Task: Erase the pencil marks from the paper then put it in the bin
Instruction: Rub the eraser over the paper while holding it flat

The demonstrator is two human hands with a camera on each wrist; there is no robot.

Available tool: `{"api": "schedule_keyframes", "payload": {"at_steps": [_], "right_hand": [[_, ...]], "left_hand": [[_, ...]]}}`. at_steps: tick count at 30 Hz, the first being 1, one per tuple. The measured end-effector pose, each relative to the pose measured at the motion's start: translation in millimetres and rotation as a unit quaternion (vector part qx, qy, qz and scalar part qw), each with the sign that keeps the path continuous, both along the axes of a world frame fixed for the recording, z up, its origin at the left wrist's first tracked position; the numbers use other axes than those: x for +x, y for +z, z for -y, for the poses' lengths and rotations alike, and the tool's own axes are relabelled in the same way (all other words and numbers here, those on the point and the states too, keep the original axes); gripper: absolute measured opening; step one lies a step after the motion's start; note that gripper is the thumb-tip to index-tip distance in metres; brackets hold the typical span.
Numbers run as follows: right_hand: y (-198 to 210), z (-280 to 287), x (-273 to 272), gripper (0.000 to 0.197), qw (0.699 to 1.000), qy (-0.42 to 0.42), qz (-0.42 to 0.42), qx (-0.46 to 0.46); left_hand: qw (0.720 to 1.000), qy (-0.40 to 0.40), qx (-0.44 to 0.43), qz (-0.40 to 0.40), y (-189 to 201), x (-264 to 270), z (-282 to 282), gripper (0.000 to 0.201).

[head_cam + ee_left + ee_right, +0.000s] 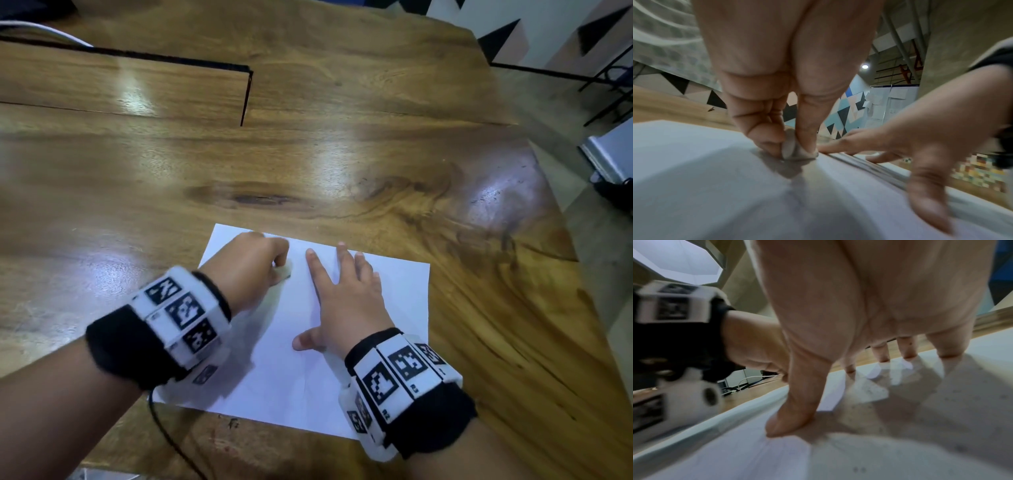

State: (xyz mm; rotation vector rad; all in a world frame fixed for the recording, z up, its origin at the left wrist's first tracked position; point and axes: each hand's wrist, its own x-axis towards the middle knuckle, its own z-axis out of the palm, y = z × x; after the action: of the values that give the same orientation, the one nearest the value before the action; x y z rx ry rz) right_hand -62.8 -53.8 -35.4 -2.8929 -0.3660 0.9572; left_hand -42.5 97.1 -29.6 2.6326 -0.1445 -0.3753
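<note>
Wooden table (342,154): left hand (251,265) pinches eraser (283,272), rubbing paper (394,291); right hand (342,301) pressed flat, fingers spread. Erasing underway, binning remains.

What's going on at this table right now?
A person is erasing a sheet of paper lying on a wooden table. The left hand pinches a small white eraser and presses it on the sheet, while the right hand lies flat with spread fingers, holding the paper down. No bin is in view.
</note>
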Motion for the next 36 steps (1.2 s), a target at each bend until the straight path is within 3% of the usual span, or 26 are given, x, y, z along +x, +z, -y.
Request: {"api": "schedule_keyframes", "payload": {"at_steps": [5,8,11,14,17,21,23,29,33,36], "right_hand": [[-2,0,0,0.124,1.000,0.002,0.001,0.006],[-1,0,0,0.124,1.000,0.000,0.004,0.009],[0,-1,1,0.124,1.000,0.000,-0.002,0.007],[1,0,1,0.124,1.000,-0.001,-0.008,0.004],[1,0,0,0.124,1.000,-0.005,-0.005,0.009],[0,0,0,0.123,1.000,-0.002,-0.003,0.010],[0,-1,0,0.123,1.000,0.000,-0.002,0.007],[3,-1,0,0.122,1.000,0.002,-0.008,0.002],[3,-1,-1,0.122,1.000,-0.003,-0.010,0.006],[1,0,-1,0.123,1.000,-0.003,-0.007,0.013]], "left_hand": [[0.997,-0.056,-0.007,-0.051,2,-47,-17,0.031],[0.998,-0.040,-0.010,-0.043,5,-26,-15,0.009],[1.000,0.023,-0.014,-0.011,6,11,-7,0.004],[0.999,0.032,-0.002,-0.007,0,18,-3,0.005],[1.000,0.014,-0.006,0.003,-1,-10,-10,0.016],[1.000,-0.015,-0.009,-0.020,0,-37,-19,0.012],[1.000,-0.012,-0.002,-0.011,2,-29,-16,0.006],[1.000,0.015,-0.003,0.004,1,22,11,0.012],[1.000,0.004,0.011,-0.005,3,8,4,0.004],[0.997,-0.053,0.016,-0.055,5,-21,-13,0.024]]}}
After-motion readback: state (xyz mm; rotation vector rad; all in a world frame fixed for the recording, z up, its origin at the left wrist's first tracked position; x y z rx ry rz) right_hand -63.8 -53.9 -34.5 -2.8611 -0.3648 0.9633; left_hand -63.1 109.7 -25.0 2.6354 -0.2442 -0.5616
